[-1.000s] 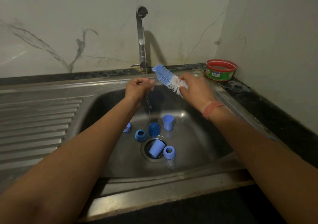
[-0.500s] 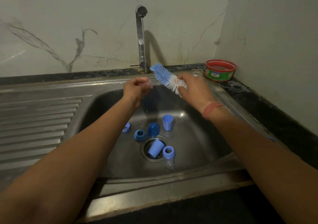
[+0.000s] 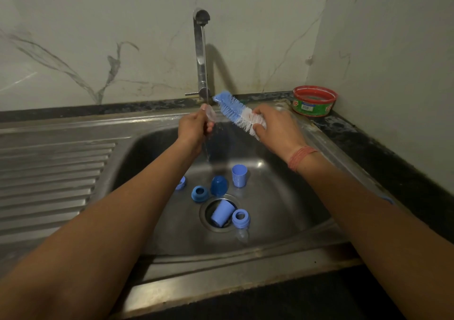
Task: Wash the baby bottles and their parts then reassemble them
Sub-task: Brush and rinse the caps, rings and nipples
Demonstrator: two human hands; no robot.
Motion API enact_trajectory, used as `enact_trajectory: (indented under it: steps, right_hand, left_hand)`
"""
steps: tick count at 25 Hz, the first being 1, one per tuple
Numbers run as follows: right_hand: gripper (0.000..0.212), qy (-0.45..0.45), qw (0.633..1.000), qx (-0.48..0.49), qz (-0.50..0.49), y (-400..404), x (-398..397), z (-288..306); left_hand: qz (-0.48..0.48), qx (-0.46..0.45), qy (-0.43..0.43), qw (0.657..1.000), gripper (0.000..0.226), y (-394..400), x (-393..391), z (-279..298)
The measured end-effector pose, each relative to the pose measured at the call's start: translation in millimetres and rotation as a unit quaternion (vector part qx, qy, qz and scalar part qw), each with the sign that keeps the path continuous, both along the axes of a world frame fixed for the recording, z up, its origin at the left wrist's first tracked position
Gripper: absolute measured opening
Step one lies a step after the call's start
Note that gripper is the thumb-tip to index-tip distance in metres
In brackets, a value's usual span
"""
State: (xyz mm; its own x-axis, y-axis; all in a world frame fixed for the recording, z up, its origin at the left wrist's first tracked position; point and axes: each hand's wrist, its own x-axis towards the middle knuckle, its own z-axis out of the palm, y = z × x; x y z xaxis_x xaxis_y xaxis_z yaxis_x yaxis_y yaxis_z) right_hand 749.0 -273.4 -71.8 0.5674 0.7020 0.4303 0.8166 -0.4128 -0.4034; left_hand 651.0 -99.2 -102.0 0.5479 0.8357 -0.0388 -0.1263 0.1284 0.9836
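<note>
— Walls, as recorded?
— A white marble-look back wall [image 3: 122, 37] with grey veining is noted; a plain pale side wall [image 3: 393, 49] is met at a corner on the right. Brownish staining is seen low down near that corner.

— Fixed furniture?
— A stainless steel sink [image 3: 282, 196] with a ribbed draining board [image 3: 49, 172] on the left is set into a dark speckled table [image 3: 383, 152]. A tall chrome tap [image 3: 200, 56] is mounted at the back edge, its shadow thrown onto the wall behind.

— Light?
— Dim, even lighting is observed; dull reflections are carried by the steel.
</note>
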Motion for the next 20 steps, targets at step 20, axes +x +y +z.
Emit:
enact_trajectory:
  steps: [20]
  right_hand:
    - [0.034,0.003,1.0,0.008,0.006,0.6,-1.0,1.0]
  left_hand:
    - [0.004,0.037,-0.019,0.999,0.014,-1.1,-3.9,-2.3]
